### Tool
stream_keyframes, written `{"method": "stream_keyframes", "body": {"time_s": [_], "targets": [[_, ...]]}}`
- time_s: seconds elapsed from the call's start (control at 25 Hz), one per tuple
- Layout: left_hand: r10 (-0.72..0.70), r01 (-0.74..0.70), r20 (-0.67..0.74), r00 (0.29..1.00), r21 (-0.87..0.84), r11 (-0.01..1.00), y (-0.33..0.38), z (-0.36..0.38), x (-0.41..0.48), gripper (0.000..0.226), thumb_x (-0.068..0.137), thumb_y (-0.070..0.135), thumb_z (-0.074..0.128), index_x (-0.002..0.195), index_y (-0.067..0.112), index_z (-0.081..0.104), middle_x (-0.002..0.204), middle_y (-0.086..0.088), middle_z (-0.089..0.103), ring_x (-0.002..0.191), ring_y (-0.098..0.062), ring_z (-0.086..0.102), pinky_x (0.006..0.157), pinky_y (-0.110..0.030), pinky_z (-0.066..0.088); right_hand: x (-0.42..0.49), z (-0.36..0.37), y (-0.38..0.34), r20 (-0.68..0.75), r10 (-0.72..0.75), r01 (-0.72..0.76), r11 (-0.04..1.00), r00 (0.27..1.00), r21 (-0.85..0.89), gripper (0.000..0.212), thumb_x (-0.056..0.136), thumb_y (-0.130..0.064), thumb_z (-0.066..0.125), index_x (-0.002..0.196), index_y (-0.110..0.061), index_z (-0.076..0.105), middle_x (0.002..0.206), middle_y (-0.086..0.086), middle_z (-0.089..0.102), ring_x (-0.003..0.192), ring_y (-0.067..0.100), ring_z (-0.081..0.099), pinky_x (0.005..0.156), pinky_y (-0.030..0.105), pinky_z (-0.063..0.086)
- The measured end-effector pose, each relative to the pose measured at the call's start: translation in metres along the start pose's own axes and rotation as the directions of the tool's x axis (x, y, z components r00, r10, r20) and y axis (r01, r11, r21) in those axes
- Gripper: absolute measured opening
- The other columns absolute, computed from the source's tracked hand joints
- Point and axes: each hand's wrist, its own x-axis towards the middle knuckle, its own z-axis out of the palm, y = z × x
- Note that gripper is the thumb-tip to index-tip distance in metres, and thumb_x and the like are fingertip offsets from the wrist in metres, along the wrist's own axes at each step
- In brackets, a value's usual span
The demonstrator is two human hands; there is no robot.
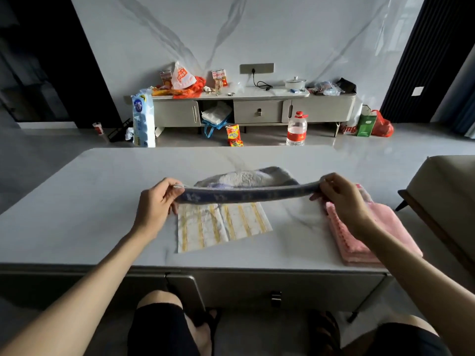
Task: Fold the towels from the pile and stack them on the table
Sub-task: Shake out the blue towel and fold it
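Observation:
A blue-grey patterned towel point(244, 194) is stretched level above the white marble table point(84, 201). My left hand point(158, 201) pinches its left end and my right hand point(339, 199) pinches its right end. Behind it the rest of the pile point(246, 177) lies as a grey and white heap. Below the stretched towel a white cloth with yellow stripes point(221, 227) lies flat on the table. A folded pink towel point(385, 227) lies at the right, partly hidden by my right forearm.
A beige chair point(452, 191) stands close to the table's right end. Beyond the table are a large water bottle point(296, 129), snack packets and a low cabinet point(257, 111) cluttered with bags. My knees are under the table's front edge.

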Motion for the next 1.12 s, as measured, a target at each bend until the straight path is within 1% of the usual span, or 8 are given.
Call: {"method": "stream_keyframes", "body": {"time_s": [0.12, 0.24, 0.36, 0.44, 0.6, 0.8, 1.04, 1.12], "targets": [[-0.168, 0.132, 0.232, 0.958, 0.164, 0.978, -0.041, 0.016, -0.028, 0.013, 0.092, 0.027, 0.062, 0.08, 0.031, 0.063, 0.067, 0.011, 0.066, 0.063, -0.008, 0.06, 0.064, -0.029, 0.041, -0.031, 0.008, 0.055, 0.098, 0.11, -0.079, 0.956, 0.989, -0.284, 0.025, 0.094, -0.01, 0.06, 0.075, -0.026, 0.06, 0.067, -0.006, 0.062, 0.062, 0.005, 0.053, 0.057, 0.015, 0.038], [-0.298, 0.279, 0.299, 0.906, 0.107, 0.954, -0.065, 0.039, -0.028, 0.015, 0.094, 0.022, 0.06, 0.082, 0.03, 0.062, 0.082, 0.003, 0.067, 0.083, -0.02, 0.062, 0.071, -0.025, 0.041, -0.029, 0.028, 0.091, 0.056, 0.235, -0.215, 0.946, 0.97, -0.241, 0.017, 0.096, -0.014, 0.058, 0.081, -0.021, 0.062, 0.081, -0.001, 0.065, 0.077, 0.017, 0.057, 0.065, 0.024, 0.042], [-0.371, 0.379, 0.209, 0.905, 0.001, 0.925, -0.075, 0.061, -0.004, 0.014, 0.098, 0.021, 0.054, 0.085, 0.021, 0.06, 0.087, 0.006, 0.063, 0.088, -0.014, 0.056, 0.073, -0.021, 0.039, 0.006, 0.052, 0.105, -0.022, 0.29, -0.289, 0.936, 0.957, -0.2, 0.013, 0.1, -0.021, 0.05, 0.095, -0.013, 0.059, 0.087, 0.004, 0.064, 0.079, 0.02, 0.055, 0.063, 0.031, 0.04], [-0.438, 0.442, 0.106, 0.893, -0.014, 0.897, -0.086, 0.078, 0.017, 0.015, 0.099, 0.022, 0.052, 0.094, 0.011, 0.061, 0.097, -0.003, 0.066, 0.094, -0.018, 0.057, 0.075, -0.025, 0.039, 0.037, 0.07, 0.109, -0.082, 0.296, -0.307, 0.93, 0.952, -0.201, 0.016, 0.101, -0.023, 0.046, 0.101, -0.012, 0.058, 0.095, 0.005, 0.064, 0.084, 0.023, 0.055, 0.065, 0.032, 0.039], [-0.566, 0.562, -0.016, 0.824, 0.148, 0.814, -0.13, 0.123, 0.054, 0.03, 0.099, 0.025, 0.052, 0.113, 0.0, 0.062, 0.12, -0.016, 0.066, 0.11, -0.032, 0.06, 0.084, -0.034, 0.043, 0.095, 0.108, 0.149, -0.12, 0.323, -0.344, 0.897, 0.939, -0.277, 0.022, 0.101, -0.02, 0.044, 0.107, -0.006, 0.06, 0.105, 0.014, 0.063, 0.094, 0.029, 0.055, 0.075, 0.029, 0.036], [-0.564, 0.545, -0.065, 0.823, 0.368, 0.753, -0.169, 0.158, 0.051, 0.027, 0.102, 0.024, 0.044, 0.108, 0.002, 0.058, 0.105, -0.022, 0.067, 0.09, -0.035, 0.061, 0.068, -0.031, 0.038, 0.111, 0.128, 0.197, -0.162, 0.36, -0.394, 0.807, 0.919, -0.441, 0.022, 0.099, -0.022, 0.041, 0.106, -0.013, 0.059, 0.107, 0.024, 0.065, 0.102, 0.042, 0.057, 0.082, 0.039, 0.043], [-0.472, 0.463, -0.114, 0.874, 0.49, 0.739, -0.169, 0.165, 0.052, 0.022, 0.102, 0.016, 0.042, 0.101, -0.003, 0.052, 0.091, -0.028, 0.064, 0.073, -0.033, 0.051, 0.061, -0.036, 0.033, 0.117, 0.132, 0.2, -0.152, 0.342, -0.372, 0.79, 0.927, -0.487, 0.02, 0.098, -0.023, 0.039, 0.102, -0.013, 0.056, 0.103, 0.026, 0.062, 0.095, 0.042, 0.056, 0.078, 0.04, 0.044], [-0.454, 0.442, -0.107, 0.885, 0.499, 0.745, -0.167, 0.166, 0.051, 0.019, 0.101, 0.013, 0.041, 0.103, -0.003, 0.051, 0.092, -0.027, 0.064, 0.075, -0.036, 0.055, 0.06, -0.036, 0.033, 0.117, 0.135, 0.197, -0.158, 0.352, -0.382, 0.777, 0.922, -0.499, 0.018, 0.098, -0.024, 0.04, 0.102, -0.011, 0.053, 0.103, 0.027, 0.061, 0.095, 0.043, 0.056, 0.078, 0.042, 0.045]]}}
